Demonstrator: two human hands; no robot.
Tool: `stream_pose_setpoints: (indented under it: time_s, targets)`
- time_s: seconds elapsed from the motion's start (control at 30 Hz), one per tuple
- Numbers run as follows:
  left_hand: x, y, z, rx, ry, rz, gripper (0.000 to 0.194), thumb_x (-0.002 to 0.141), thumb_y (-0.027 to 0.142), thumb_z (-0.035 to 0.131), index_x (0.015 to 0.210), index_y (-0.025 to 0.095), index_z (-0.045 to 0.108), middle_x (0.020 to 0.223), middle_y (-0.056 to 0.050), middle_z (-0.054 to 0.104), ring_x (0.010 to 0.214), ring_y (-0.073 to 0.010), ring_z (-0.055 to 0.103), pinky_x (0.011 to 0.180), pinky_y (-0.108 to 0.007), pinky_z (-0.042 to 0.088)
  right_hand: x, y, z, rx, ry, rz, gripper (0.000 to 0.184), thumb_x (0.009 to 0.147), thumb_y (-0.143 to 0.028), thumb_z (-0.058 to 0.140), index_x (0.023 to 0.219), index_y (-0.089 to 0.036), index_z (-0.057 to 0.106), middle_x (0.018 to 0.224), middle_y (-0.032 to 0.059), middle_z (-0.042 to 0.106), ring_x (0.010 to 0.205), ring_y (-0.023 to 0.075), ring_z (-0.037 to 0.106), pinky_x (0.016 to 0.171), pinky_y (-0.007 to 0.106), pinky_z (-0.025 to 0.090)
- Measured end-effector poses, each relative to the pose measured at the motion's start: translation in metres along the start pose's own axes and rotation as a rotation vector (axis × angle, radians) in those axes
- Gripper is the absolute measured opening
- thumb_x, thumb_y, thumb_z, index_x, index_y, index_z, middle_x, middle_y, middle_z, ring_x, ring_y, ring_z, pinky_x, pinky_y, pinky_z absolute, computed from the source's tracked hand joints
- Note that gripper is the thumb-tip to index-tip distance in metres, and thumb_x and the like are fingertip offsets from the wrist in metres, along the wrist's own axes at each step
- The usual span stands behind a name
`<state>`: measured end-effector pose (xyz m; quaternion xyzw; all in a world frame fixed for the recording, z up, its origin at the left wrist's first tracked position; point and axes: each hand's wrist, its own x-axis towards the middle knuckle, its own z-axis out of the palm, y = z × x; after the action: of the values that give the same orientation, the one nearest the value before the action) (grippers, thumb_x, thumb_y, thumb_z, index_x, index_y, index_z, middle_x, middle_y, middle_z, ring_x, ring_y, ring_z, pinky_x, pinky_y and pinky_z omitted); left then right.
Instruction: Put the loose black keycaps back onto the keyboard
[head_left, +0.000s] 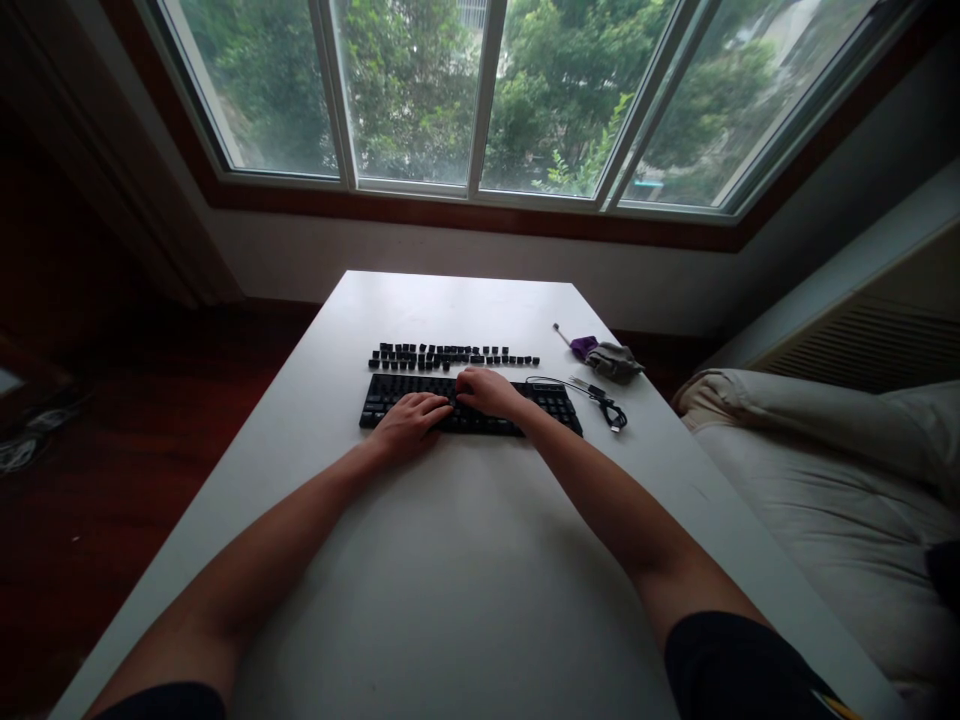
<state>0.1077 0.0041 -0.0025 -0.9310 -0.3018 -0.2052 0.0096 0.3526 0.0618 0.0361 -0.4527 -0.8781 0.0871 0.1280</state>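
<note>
Keyboard (pixel 480 424) (black, oblong) under both bare hands (pixel 411 422).

Keyboard (pixel 484 424) seemingly matt plastic; white table (pixel 442 560) smooth, faintly glossy.

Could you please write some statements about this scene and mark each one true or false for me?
1. The left hand and right hand are both at the keyboard. True.
2. The loose keycaps lie between the keyboard and the person. False: the keycaps lie beyond it, toward the window.
3. A cable lies near the keyboard's right end. True.
4. The grey cloth lies on the floor. False: the grey cloth lies on the table.
</note>
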Motion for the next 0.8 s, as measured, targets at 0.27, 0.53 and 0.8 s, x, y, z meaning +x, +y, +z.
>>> stream_pose_setpoints:
  time_s: [0.27,0.53,0.8]
  targets:
    - [0.0,0.001,-0.001,-0.015,0.007,0.006,0.055,0.089,0.021,0.058,0.144,0.024,0.053,0.143,-0.01,0.056,0.133,-0.0287,0.048,0.112,-0.05,0.04,-0.012,-0.009,0.006,0.002,0.083,0.03,0.011,0.09,-0.027,0.068,0.097,-0.019,0.07,0.097,0.0057,0.066,0.092,0.0186,0.059,0.078,0.027,0.041]
    - [0.001,0.002,-0.002,-0.019,0.01,0.0,0.053,0.09,0.022,0.057,0.143,0.024,0.054,0.144,-0.01,0.056,0.133,-0.0286,0.048,0.112,-0.05,0.04,-0.041,-0.017,0.024,0.04,0.265,0.039,0.031,0.099,-0.029,0.055,0.128,-0.023,0.065,0.12,0.0088,0.068,0.115,0.0227,0.059,0.1,0.035,0.047]
    - [0.001,0.004,-0.005,-0.02,0.004,-0.007,0.053,0.091,0.023,0.056,0.143,0.024,0.054,0.143,-0.009,0.056,0.133,-0.0282,0.048,0.112,-0.049,0.04,-0.054,-0.02,0.032,0.026,0.36,-0.09,0.032,0.101,-0.026,0.048,0.127,-0.021,0.068,0.129,0.0087,0.066,0.122,0.0238,0.056,0.108,0.04,0.045]
